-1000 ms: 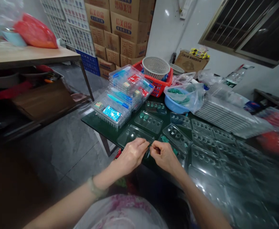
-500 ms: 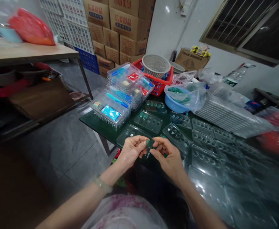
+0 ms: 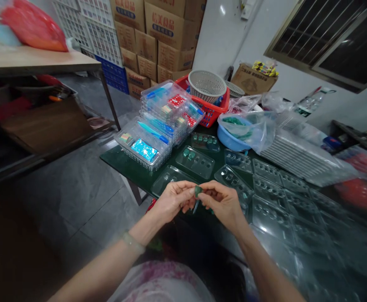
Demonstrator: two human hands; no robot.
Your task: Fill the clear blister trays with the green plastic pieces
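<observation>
My left hand [image 3: 174,201] and my right hand [image 3: 221,202] meet above the near edge of a dark green table [image 3: 123,158]. Between their fingertips they pinch a small green piece [image 3: 197,191]. Both hands have curled fingers. Just beyond them lies a clear plastic blister tray [image 3: 167,177], and several more clear trays [image 3: 196,159] with small green pieces in some pockets spread over the table.
A stack of filled clear packs [image 3: 158,121] stands at the table's left. Behind are a blue bowl in a plastic bag [image 3: 233,136], a red basket [image 3: 215,111] with a white basket [image 3: 206,86], and cardboard boxes [image 3: 161,33]. A wooden bench [image 3: 39,63] stands left.
My hands rose slightly off the tray and turned; the small green piece now shows pinched between both hands, where a second ago the fingertips were pressed down together at the tray.
</observation>
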